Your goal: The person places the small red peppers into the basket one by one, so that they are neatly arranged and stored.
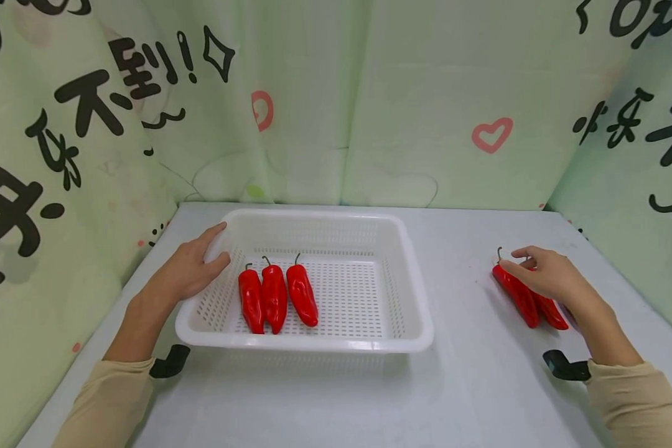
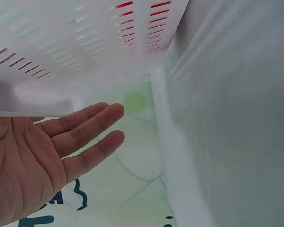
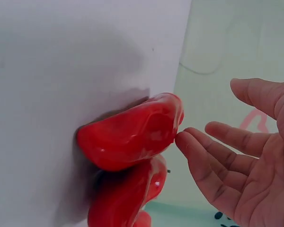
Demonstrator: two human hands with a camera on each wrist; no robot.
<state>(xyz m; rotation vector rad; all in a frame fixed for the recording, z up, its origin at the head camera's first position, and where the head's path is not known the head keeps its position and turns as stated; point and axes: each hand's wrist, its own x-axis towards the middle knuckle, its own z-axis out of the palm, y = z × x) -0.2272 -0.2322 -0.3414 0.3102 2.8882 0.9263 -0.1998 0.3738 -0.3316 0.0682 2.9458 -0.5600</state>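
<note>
Three red peppers [image 1: 273,298] lie side by side, stems to the back, in a white slotted basket [image 1: 409,286]. My left hand [image 1: 193,267] is at the basket's left rim, thumb over the inner side; in the left wrist view the hand's fingers [image 2: 92,137] extend straight beside the basket wall [image 2: 42,94]. On the right, my right hand [image 1: 546,274] hovers at the stem ends of more red peppers [image 1: 518,295]. In the right wrist view, a fingertip of the hand [image 3: 241,175] meets or nearly meets the nearest pepper [image 3: 132,137]; thumb and fingers are apart.
A white-covered table [image 1: 470,386] carries everything. Pale green curtains [image 1: 425,112] with black lettering and pink hearts stand behind it and along both sides. Table surface lies between the basket and the right-hand peppers.
</note>
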